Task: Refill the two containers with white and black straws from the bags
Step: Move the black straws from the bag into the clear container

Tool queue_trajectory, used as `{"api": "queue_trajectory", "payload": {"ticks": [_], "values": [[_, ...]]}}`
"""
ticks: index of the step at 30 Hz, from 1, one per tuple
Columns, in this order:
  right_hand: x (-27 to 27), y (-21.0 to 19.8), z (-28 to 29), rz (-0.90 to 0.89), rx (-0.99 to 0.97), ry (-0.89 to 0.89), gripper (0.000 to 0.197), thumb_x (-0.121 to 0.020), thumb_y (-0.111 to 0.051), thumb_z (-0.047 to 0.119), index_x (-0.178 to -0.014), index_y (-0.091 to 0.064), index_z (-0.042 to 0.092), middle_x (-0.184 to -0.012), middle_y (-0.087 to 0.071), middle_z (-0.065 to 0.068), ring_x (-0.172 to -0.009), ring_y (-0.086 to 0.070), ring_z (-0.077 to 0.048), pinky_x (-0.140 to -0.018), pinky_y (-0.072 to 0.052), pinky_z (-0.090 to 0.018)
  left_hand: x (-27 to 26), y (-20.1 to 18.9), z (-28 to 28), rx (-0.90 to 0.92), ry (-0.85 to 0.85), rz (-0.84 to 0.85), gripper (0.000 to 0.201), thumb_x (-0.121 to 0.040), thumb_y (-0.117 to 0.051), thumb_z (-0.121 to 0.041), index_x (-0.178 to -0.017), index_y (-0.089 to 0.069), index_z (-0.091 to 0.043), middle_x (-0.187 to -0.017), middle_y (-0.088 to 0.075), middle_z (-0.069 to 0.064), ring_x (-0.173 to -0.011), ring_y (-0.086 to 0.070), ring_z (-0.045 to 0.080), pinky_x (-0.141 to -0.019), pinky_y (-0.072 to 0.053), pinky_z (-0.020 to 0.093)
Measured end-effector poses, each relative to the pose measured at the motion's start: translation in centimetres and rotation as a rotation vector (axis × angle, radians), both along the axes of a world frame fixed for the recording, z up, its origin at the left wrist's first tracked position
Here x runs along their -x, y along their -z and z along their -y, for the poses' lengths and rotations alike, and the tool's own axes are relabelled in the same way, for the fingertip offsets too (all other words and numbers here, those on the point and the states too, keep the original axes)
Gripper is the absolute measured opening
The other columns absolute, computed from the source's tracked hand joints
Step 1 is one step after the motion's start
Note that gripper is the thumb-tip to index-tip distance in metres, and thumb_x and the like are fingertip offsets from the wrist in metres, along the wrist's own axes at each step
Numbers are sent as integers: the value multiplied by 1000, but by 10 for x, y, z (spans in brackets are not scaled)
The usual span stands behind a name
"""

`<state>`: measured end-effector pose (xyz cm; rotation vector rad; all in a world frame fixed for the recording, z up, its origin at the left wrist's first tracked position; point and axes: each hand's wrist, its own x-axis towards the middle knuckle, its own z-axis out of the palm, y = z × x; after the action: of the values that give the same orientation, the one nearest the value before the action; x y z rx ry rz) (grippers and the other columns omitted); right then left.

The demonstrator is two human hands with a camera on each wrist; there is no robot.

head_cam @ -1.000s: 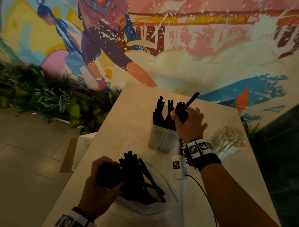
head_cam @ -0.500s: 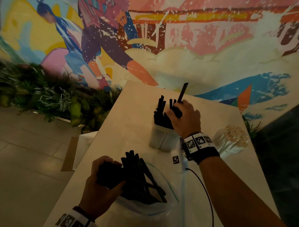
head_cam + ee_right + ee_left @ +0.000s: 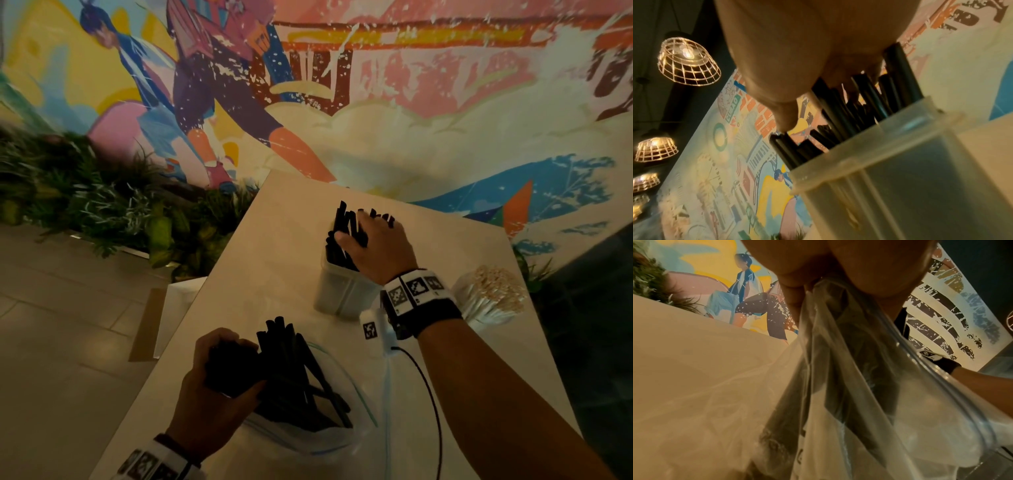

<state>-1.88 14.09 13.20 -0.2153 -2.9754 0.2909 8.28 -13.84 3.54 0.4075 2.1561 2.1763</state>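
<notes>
A translucent container (image 3: 342, 294) (image 3: 900, 178) stands mid-table with black straws (image 3: 339, 222) (image 3: 838, 116) upright in it. My right hand (image 3: 363, 233) (image 3: 807, 48) sits on top of them, thumb on the left side and fingers curled over the tops, gripping a bunch inside the container. Nearer to me lies a clear zip bag (image 3: 325, 442) (image 3: 879, 402) holding more black straws (image 3: 291, 370). My left hand (image 3: 236, 366) (image 3: 838, 272) grips the bag's left end round the straws' ends. A second container of white straws (image 3: 489, 298) stands at the right.
The pale table (image 3: 274, 267) has its left edge beside a planter of green plants (image 3: 85, 205). A small white tagged device (image 3: 371, 329) and its black cable (image 3: 431, 394) lie between the container and my right forearm. The mural wall runs behind the table.
My right hand has come down with its bunch of black straws into the container; the straw that stuck up above the hand no longer shows. The left hand and the bag have stayed put.
</notes>
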Motion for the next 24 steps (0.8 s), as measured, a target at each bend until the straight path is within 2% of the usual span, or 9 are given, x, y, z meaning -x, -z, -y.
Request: {"api": "queue_trajectory", "payload": {"ticks": [3, 5, 8, 10, 11, 13, 15, 19, 24], "values": [[-5, 6, 2, 47, -78, 13, 59, -92, -31, 63, -131, -47, 22, -141, -45, -2, -138, -27, -26, -111, -12, -56, 0, 1, 0, -2, -2, -2, 65, -48, -79, -29, -104, -46, -36, -104, -64, 0, -89, -67, 13, -79, -56, 20], [-14, -5, 4, -135, -57, 23, 69, -88, -30, 69, -140, -41, 24, -150, -37, -1, -144, -19, -28, -113, -9, -57, 0, 1, 1, -7, -1, 5, 65, -48, -79, -29, -103, -47, -36, -104, -64, 1, -90, -67, 14, -80, -56, 21], [-49, -32, 22, -397, 433, -33, 57, -84, -58, 56, -130, -55, 23, -132, -58, 1, -126, -50, -15, -109, -37, -40, -1, -1, 1, 13, -2, -2, 65, -47, -79, -32, -103, -46, -37, -104, -65, -2, -89, -67, 12, -80, -56, 24], [-83, -41, 40, -215, 799, -127, 43, -77, -75, 40, -115, -64, 22, -102, -71, 5, -93, -67, -10, -89, -55, -36, -1, -2, 1, -12, 2, 6, 70, -43, -84, -39, -102, -47, -38, -104, -65, -1, -91, -67, 13, -82, -56, 24], [-99, -40, 48, -30, 826, -186, 46, -74, -79, 40, -114, -63, 23, -97, -72, 5, -86, -68, -9, -83, -57, -35, -1, -2, 1, -23, 4, 6, 71, -42, -86, -43, -102, -48, -38, -104, -64, 1, -92, -67, 13, -82, -56, 24], [-123, -25, 59, 406, 640, -269, 77, -67, -80, 52, -133, -48, 30, -118, -64, 10, -98, -63, -4, -87, -55, -31, 0, -1, 0, -5, -2, -17, 68, -45, -84, -39, -102, -47, -38, -103, -63, 6, -93, -66, 14, -82, -56, 24], [-134, -1, 60, 638, 477, -283, 111, -63, -80, 58, -150, -13, 36, -150, -34, 11, -128, -43, -9, -105, -44, -33, 1, 0, 0, 22, 0, -49, 62, -50, -79, -32, -103, -46, -37, -105, -60, 7, -95, -65, 14, -82, -56, 24], [-139, 29, 65, 673, 576, -286, 133, -61, -85, 49, -148, 14, 39, -159, -4, 17, -144, -15, -8, -117, -21, -27, 2, -2, -3, 30, 4, -84, 61, -51, -76, -31, -103, -45, -38, -108, -57, 5, -96, -62, 9, -82, -53, 16], [-139, 56, 81, 529, 609, -243, 125, -65, -80, 50, -150, 10, 34, -155, -25, 8, -140, -27, -14, -115, -25, -29, 2, -2, -4, 29, 12, -98, 60, -51, -76, -31, -103, -46, -39, -105, -58, -8, -95, -62, 9, -81, -54, 18]]}}
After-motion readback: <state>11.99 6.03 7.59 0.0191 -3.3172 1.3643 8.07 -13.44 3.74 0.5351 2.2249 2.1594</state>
